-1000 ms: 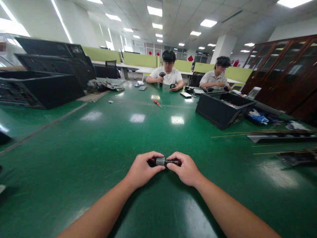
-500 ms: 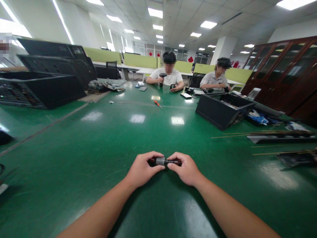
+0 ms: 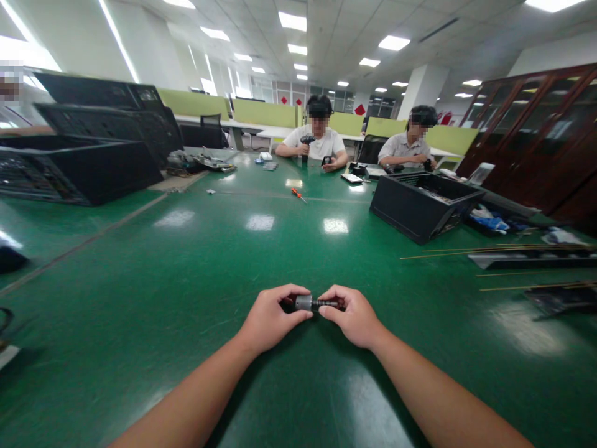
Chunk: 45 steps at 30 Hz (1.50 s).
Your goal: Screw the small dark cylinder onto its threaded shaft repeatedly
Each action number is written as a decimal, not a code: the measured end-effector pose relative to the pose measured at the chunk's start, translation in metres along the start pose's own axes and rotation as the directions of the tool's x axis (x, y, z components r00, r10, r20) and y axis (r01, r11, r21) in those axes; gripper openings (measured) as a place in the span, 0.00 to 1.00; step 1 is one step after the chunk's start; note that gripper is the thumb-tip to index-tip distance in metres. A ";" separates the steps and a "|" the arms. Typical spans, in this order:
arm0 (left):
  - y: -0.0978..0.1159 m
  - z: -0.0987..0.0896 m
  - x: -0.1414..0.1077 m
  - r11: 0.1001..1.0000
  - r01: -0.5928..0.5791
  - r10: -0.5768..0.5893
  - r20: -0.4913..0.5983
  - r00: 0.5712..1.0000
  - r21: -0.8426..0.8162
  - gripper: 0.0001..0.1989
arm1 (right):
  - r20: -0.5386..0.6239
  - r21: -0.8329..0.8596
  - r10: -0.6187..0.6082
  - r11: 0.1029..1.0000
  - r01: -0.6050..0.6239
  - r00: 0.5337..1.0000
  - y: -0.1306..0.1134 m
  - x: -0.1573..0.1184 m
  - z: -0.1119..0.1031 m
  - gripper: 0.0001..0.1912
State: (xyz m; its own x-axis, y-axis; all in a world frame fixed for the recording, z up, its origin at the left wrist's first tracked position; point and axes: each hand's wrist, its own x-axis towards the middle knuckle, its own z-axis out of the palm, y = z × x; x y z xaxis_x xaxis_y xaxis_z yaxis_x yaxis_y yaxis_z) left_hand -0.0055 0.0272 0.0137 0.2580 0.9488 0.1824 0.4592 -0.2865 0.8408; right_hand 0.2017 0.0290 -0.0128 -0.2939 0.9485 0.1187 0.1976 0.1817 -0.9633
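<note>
A small grey metal cylinder (image 3: 304,303) with a dark, ridged shaft (image 3: 321,303) lies sideways just above or on the green tabletop, in front of me. My left hand (image 3: 268,316) is closed round the cylinder's left part, thumb on the near side and fingers on the far side. On the opposite end, the fingers and thumb of my right hand (image 3: 355,316) pinch the shaft. Both ends of the piece are partly hidden by my hands, and its exact kind cannot be made out.
The green table (image 3: 209,267) bears an orange screwdriver (image 3: 296,193), a black computer case (image 3: 405,211) at right, and another case (image 3: 112,165) at left. Thin rods (image 3: 438,254) stick out at right. Two co-workers sit across, one holding a power drill (image 3: 306,142).
My right fingertips have shifted slightly to the right along the shaft, while my left hand keeps its grip on the cylinder. The view has moved very slightly.
</note>
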 end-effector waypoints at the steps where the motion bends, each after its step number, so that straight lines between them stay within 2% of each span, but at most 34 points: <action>1: 0.000 0.000 0.000 1.000 0.001 -0.001 0.002 1.000 -0.001 0.14 | -0.001 0.003 0.001 1.000 -0.001 1.000 0.000 0.000 0.000 0.05; 20: -0.004 0.001 0.000 0.999 -0.047 0.047 -0.008 0.999 0.018 0.14 | -0.028 -0.035 -0.008 0.999 0.007 1.000 -0.002 -0.001 0.001 0.06; 45: -0.002 0.000 0.001 1.000 -0.018 0.018 -0.019 1.000 -0.006 0.14 | -0.041 0.024 0.002 1.000 -0.001 0.999 0.000 -0.001 0.001 0.07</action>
State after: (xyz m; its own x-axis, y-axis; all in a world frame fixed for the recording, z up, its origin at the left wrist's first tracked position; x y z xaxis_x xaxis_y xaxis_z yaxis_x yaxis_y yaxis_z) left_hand -0.0063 0.0286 0.0124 0.2503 0.9457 0.2074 0.4494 -0.3032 0.8403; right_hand 0.2013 0.0280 -0.0132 -0.2552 0.9586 0.1267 0.1750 0.1746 -0.9689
